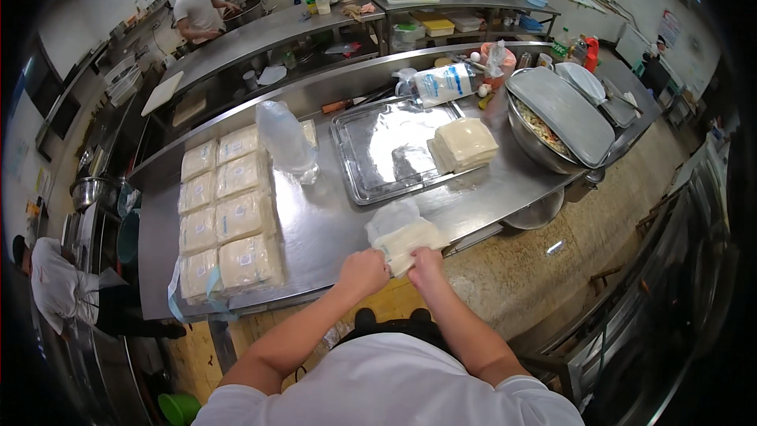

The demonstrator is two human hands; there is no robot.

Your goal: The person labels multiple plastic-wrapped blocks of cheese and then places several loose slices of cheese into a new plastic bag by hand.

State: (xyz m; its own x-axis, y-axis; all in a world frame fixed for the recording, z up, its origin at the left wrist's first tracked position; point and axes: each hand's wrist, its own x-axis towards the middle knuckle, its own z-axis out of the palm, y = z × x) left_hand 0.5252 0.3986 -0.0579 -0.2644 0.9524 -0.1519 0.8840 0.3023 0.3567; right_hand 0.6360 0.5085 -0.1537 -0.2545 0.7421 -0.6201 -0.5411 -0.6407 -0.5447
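Note:
Both hands grip the near edge of a clear plastic pack of square, cream-coloured wrapper sheets (pixel 412 241) at the table's front edge. My left hand (pixel 365 271) is closed on its left corner, my right hand (pixel 426 264) on its right. Loose film spreads out from the far side of the pack. Beyond it, a bare stack of the same square sheets (pixel 465 144) sits at the right end of a shallow metal tray (pixel 355 186). Rows of sealed packs (pixel 247 217) are piled to the left, with a crumpled clear plastic bag (pixel 285 142) beside them.
A steel bowl (pixel 527 136) of shredded filling stands at the right, partly covered by a metal tray lid (pixel 561 114). Behind the tray lie a knife (pixel 344 104) and a white-and-blue packet (pixel 444 84). Two other people (pixel 197 12) work at far left and lower left.

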